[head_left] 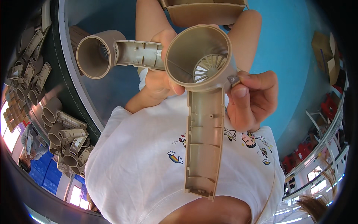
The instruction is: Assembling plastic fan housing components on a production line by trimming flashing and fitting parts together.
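Note:
Two tan plastic hair dryer housings are gathered in my left hand, its fingers closed round them. The front housing faces me with its round barrel and spoked grille, and its open half-handle points down over my white shirt. Behind it, the second housing has its barrel to the left, and its handle runs right into my left palm. My right hand is closed in a pinch at the right side of the front barrel. Between thumb and forefinger sits a small grey pointed piece, touching or very near the barrel; its kind is unclear.
On the left, a dark green work surface with a metal edge carries piles of similar housings. A brown box stands beyond my knees. Right are a cardboard box, red stools and blue floor. Another person appears far left.

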### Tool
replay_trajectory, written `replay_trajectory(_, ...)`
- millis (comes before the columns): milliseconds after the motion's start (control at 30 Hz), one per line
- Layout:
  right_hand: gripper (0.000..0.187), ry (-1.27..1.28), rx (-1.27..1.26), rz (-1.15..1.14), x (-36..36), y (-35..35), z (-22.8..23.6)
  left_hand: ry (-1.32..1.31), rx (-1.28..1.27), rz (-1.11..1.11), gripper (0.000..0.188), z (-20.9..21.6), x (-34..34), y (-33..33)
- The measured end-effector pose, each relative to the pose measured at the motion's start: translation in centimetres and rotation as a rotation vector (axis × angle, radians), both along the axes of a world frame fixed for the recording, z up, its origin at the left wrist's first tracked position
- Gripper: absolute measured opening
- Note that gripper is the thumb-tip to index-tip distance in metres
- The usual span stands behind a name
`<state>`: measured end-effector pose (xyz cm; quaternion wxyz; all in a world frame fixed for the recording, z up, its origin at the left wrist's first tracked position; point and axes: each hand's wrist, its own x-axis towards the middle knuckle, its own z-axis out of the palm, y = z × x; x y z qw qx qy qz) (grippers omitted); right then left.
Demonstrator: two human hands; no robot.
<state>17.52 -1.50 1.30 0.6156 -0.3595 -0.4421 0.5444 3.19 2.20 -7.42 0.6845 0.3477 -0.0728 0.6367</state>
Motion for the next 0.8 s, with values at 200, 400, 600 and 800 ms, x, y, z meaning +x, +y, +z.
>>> replay_trajectory(200,0.012,-0.02,0.032,-0.018,0.02,-0.01,0.05,0.0,-0.005,0.001,0.063,-0.05,0.14,-0.06)
replay_trajectory(400,0.012,-0.029,0.026,-0.014,0.07,-0.09,-0.02,0.009,-0.007,0.006,0.063,0.0,0.08,-0.05)
replay_trajectory(600,0.012,-0.061,0.016,-0.041,-0.07,-0.18,0.34,0.01,-0.013,0.008,0.064,0.11,0.08,-0.04)
replay_trajectory(800,0.013,-0.133,0.039,-0.079,-0.15,-0.12,0.41,0.015,-0.016,0.008,0.064,0.08,0.18,-0.08)
